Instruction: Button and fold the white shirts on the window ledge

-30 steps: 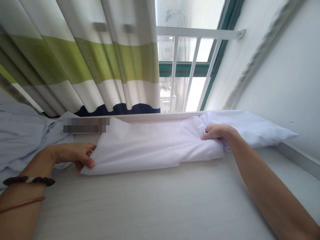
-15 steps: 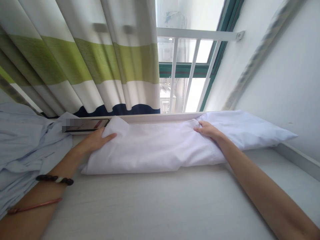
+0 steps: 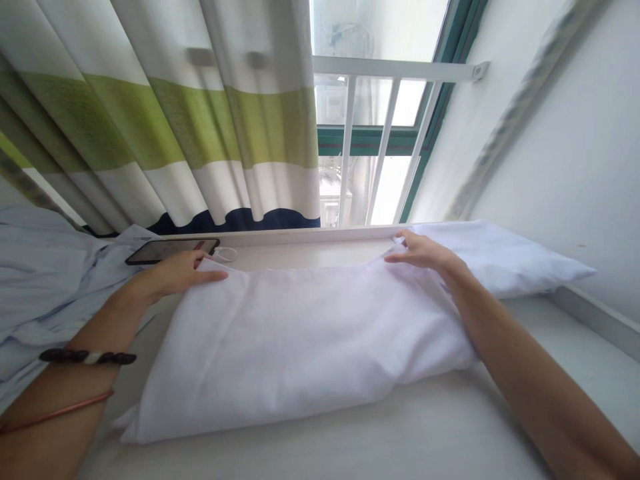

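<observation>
I have the far left corner of a white cloth (image 3: 305,340) pinched in my left hand (image 3: 175,273), the thumb lying on top. My right hand (image 3: 425,253) grasps the same cloth by its far right corner, thumb and fingers closed on a gathered bit. The cloth lies folded across a pale board (image 3: 380,440), its far side near the board's raised back edge (image 3: 280,238), its near left corner pointing toward me.

Just past my left hand, along the back edge, lies a dark phone (image 3: 150,251), with a thin white loop (image 3: 229,254) beside it. A rumpled heap of pale blue fabric (image 3: 45,273) covers the board's far left corner. On the other side, a white bundle (image 3: 510,257) sits in the far right corner, by the wall (image 3: 580,167); it seems to be a separate piece, though my right hand hides where it meets the cloth.

I wear a dark bead bracelet (image 3: 87,357) and a reddish bangle (image 3: 65,409) on my left arm. Beyond the back edge hang a green-striped curtain (image 3: 200,123) and, to its right, a white railing (image 3: 390,67) before a window (image 3: 410,27).
</observation>
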### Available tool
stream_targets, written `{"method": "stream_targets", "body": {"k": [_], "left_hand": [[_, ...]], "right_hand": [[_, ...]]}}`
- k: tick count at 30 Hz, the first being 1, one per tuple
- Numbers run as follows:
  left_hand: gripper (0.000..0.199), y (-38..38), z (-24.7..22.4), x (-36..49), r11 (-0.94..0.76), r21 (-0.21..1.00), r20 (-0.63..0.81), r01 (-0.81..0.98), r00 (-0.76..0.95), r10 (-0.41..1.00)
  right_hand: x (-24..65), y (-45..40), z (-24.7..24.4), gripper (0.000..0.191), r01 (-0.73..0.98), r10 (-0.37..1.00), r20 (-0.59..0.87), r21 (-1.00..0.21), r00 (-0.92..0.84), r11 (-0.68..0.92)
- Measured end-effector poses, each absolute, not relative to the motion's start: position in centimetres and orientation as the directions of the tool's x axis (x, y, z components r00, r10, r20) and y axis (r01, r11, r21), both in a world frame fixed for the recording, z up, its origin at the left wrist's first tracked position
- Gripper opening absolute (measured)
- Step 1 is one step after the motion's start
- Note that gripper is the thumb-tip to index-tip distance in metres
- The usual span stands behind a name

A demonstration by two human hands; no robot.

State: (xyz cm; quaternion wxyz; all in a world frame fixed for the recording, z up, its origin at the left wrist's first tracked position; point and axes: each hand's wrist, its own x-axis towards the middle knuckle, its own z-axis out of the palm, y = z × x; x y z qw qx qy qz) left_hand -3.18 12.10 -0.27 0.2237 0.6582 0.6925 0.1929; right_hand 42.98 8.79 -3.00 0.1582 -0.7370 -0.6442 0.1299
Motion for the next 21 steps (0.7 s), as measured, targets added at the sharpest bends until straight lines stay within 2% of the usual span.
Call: {"method": "stream_targets", "body": {"k": [1,4,6,7,9,11,13,14,15,17,19,21], "left_hand": [[0.066,12.4,-0.5,-3.3,0.043,0.614,-0.060,0.788,-0.008,0.998],[0.075,12.7,-1.3,-4.4,0.137,0.821,-0.265,0.554,0.157,0.951],[0.077,12.7,-1.8,-5.3,0.203,0.831,-0.349,0.517,0.202,0.915],[0.076,12.8,-1.9,-5.6,0.190,0.797,-0.354,0.573,0.188,0.916],[0.071,12.8,-1.8,-5.7,0.090,0.648,-0.295,0.757,0.141,0.945],[0.066,12.7,-1.3,-4.8,-0.054,0.393,-0.173,0.918,0.132,0.976],[0.064,12.3,-0.5,-2.9,-0.192,0.136,-0.081,0.972,0.204,0.976],[0.062,12.1,-0.2,-1.7,-0.272,0.049,-0.067,0.961,0.275,0.959],[0.058,11.9,0.0,-0.4,-0.357,0.018,-0.103,0.934,0.357,0.929],[0.053,11.9,0.1,2.2,-0.445,0.068,-0.219,0.893,0.449,0.866],[0.052,12.5,-0.2,4.4,-0.428,0.128,-0.322,0.895,0.445,0.835],[0.047,13.6,-0.7,5.9,-0.389,0.134,-0.342,0.912,0.411,0.845]], "right_hand": [[42.7,9.0,-3.0,0.067,0.906,0.987,0.054,-0.407,0.150,-0.116],[42.3,9.4,-2.8,0.044,0.896,0.976,0.090,-0.422,0.196,-0.141],[42.2,9.4,-2.8,0.038,0.911,0.979,0.030,-0.374,0.200,-0.174],[42.1,9.4,-2.8,0.038,0.924,0.982,-0.003,-0.337,0.190,-0.180],[41.7,9.0,-2.7,0.042,0.947,0.986,-0.056,-0.276,0.156,-0.166],[40.8,8.5,-2.4,0.048,0.957,0.991,-0.078,-0.262,0.105,-0.122],[39.4,7.9,-1.8,0.053,0.975,0.997,-0.075,-0.219,0.028,-0.044],[38.5,7.7,-1.5,0.053,0.983,0.997,-0.072,-0.186,-0.022,0.008],[37.5,7.6,-1.1,0.051,0.987,0.994,-0.075,-0.149,-0.077,0.065],[35.4,7.6,-0.7,0.047,0.980,0.976,-0.120,-0.096,-0.183,0.172],[33.4,7.9,-0.7,0.044,0.966,0.952,-0.175,-0.096,-0.253,0.239],[31.7,8.4,-1.4,0.042,0.953,0.934,-0.195,-0.114,-0.299,0.281]]}}
